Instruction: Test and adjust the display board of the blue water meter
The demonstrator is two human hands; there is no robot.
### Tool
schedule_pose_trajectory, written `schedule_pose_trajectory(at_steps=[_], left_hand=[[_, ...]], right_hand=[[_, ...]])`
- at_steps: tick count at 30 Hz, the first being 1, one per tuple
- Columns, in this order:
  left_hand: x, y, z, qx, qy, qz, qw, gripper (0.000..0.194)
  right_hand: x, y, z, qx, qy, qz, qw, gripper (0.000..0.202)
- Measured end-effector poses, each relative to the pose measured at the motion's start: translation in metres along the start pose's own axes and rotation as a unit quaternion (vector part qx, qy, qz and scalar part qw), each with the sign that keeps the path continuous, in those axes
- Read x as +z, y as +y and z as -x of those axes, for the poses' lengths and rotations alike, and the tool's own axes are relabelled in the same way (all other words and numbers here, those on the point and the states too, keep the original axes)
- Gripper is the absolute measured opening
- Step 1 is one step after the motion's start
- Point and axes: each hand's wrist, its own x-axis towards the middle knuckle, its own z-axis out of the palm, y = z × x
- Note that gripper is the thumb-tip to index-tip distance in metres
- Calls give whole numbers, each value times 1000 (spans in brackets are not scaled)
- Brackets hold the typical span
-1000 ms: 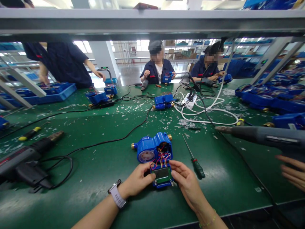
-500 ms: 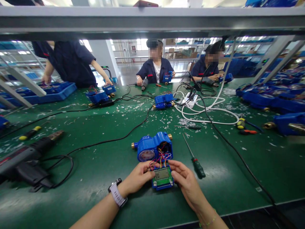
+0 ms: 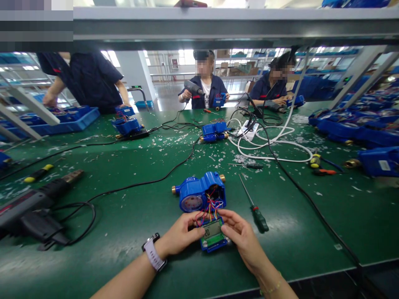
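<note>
Both hands grip a small display board in a blue frame, its screen facing up. My left hand (image 3: 182, 234) has its thumb on the left edge of the display board (image 3: 213, 239). On the other side, my right hand (image 3: 241, 236) presses its thumb at the screen's upper right corner. Coloured wires (image 3: 212, 207) run from the board into the open housing of a blue meter (image 3: 195, 192) with brass ends, which lies just beyond my fingers. To the right of the meter lies a green-handled screwdriver (image 3: 259, 219).
A heat gun (image 3: 34, 207) lies at the left, near a yellow-black screwdriver (image 3: 39, 173). Black cables and a white cable (image 3: 274, 159) cross the green table (image 3: 131, 220). Blue meters (image 3: 380, 161) are piled at right. Three people are at the far side, under a shelf beam (image 3: 199, 31).
The display board has tilted slightly, and my right thumb has moved onto its screen. Across the table, the middle person has raised a heat gun; the left person's hand has shifted left with a blue meter.
</note>
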Motion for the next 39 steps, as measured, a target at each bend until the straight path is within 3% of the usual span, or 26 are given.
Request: schedule_pose_trajectory(at_steps=[10, 16, 23, 29, 39], left_hand=[[-2, -2, 2, 34, 8, -136, 990, 43], [-2, 4, 1, 25, -18, -135, 990, 43], [-6, 2, 1, 21, -53, -90, 994, 66], [-12, 1, 2, 26, -52, -196, 979, 88], [-11, -3, 2, 23, -57, -261, 963, 69]], right_hand=[[4, -2, -8, 30, 19, 32, 999, 48], [9, 1, -11, 17, 44, 38, 998, 49], [8, 0, -6, 5, 46, 31, 998, 51], [7, -1, -5, 4, 45, 13, 999, 50], [4, 4, -5, 14, 38, -23, 999, 48]])
